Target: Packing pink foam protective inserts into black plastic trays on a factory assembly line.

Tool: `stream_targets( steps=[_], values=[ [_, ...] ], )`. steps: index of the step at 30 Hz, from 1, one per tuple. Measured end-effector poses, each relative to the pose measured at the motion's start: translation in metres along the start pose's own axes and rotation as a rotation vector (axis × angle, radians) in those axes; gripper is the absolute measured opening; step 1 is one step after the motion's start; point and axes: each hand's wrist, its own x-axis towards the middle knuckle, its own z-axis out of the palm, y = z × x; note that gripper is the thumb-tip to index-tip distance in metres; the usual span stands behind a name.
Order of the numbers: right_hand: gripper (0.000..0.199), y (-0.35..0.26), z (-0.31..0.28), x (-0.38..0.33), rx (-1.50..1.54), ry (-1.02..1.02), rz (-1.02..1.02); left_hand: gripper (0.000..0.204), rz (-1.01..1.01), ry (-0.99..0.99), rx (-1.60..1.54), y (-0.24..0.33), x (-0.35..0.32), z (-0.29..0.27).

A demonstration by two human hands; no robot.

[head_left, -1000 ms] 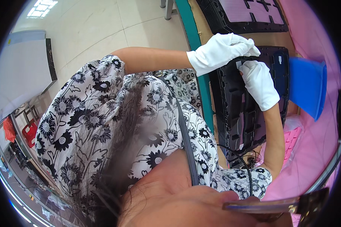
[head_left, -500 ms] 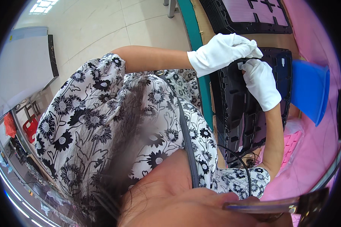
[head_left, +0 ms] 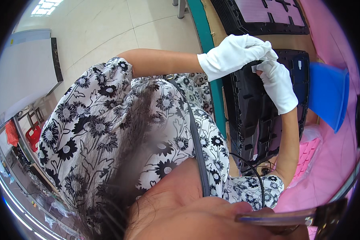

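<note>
On the table (head_left: 204, 38) lie two black trays, the near tray (head_left: 248, 116) under both gloves, the far tray (head_left: 264, 29) beyond. The left hand (head_left: 238, 54) bunches its fingers; the right hand (head_left: 279, 88) curls beside one white tab (head_left: 254, 69). What either grips, I can't tell. One white label (head_left: 300, 65), too small to read, marks the near tray.

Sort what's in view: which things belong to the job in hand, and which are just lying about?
Seemingly in use:
left gloved hand
right gloved hand
black tray beneath both hands
small white piece by the right fingertips

Seemingly just lying about:
second black tray farther off
blue container
</note>
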Motion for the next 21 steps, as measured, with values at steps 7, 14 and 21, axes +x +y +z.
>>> stream_targets(
  steps=[7, 14, 21],
  values=[
    [0.011, -0.002, -0.003, -0.001, 0.126, -0.025, 0.0, 0.027, -0.012, 0.007, 0.028, 0.006, -0.003, 0.001],
    [0.011, -0.013, -0.012, 0.002, 0.006, -0.116, 0.091, 0.026, -0.029, 0.006, 0.007, 0.005, -0.002, 0.003],
    [0.01, -0.018, 0.001, -0.004, -0.066, -0.018, 0.196, 0.029, 0.008, -0.033, 0.054, 0.003, 0.0, 0.0]
  ],
)
